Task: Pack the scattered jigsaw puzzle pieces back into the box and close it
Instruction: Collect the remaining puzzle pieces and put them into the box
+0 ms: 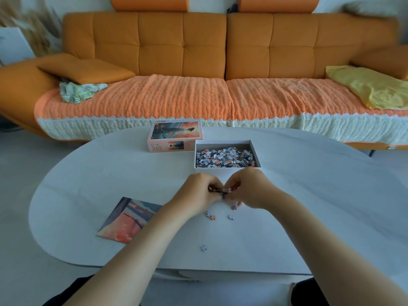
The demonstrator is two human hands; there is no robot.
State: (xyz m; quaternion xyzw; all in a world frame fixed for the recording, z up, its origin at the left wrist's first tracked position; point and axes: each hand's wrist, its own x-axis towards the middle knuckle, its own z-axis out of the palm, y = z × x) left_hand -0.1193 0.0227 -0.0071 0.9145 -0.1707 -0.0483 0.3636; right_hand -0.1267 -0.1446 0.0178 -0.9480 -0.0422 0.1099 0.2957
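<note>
both hands bunched over a clump of puzzle pieces, table centre

left hand (199,191) and right hand (249,188) curl fingers round gathered pieces (221,191), just before the open box (227,171), which is full of pieces. lid (175,135) beside it; loose pieces (212,216) near the hands on the table (110,168).

the oval pale grey desk (88,173) has a smooth, matt top. at 12 o'clock on it, the open white box (220,170) looks like plain matt cardboard; the pink printed lid (175,135) at 11 o'clock is cardboard with a faint sheen. the small grey, white and orange jigsaw pieces (225,159) look like matt card. the printed orange picture sheet (125,219) at 8 o'clock is smooth paper. beyond, the orange tufted sofa (183,45) is woven cloth, under a coarse knitted orange and cream throw (154,98).
</note>
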